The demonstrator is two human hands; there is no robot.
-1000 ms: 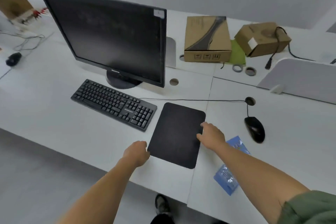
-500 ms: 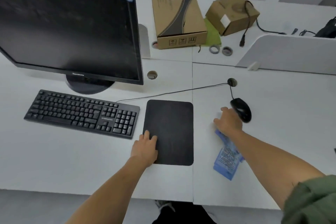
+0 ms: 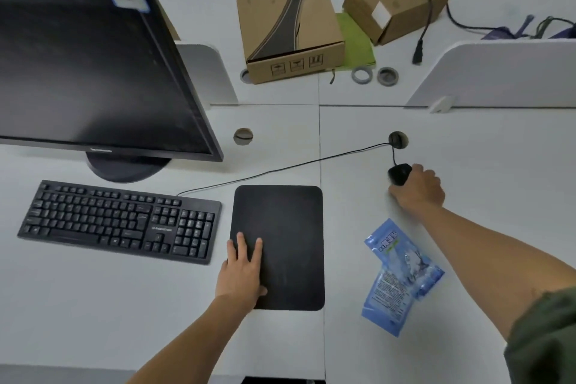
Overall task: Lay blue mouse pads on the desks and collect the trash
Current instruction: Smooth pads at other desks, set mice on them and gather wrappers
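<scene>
Two hands: ours.
Left hand (image 3: 241, 271): fingers straight, pressing mouse pad (image 3: 286, 246).
Pad axis: long side runs away from us.
Right hand (image 3: 417, 188): curled round mouse (image 3: 397, 173).

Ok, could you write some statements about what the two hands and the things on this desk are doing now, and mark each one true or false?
1. The left hand lies flat on the mouse pad. True.
2. The right hand holds the blue wrapper. False: it grips the mouse, and the wrapper lies loose on the desk.
3. The mouse sits on the mouse pad. False: it is on the bare desk, to the right of the pad.
4. The keyboard lies to the left of the mouse pad. True.
</scene>
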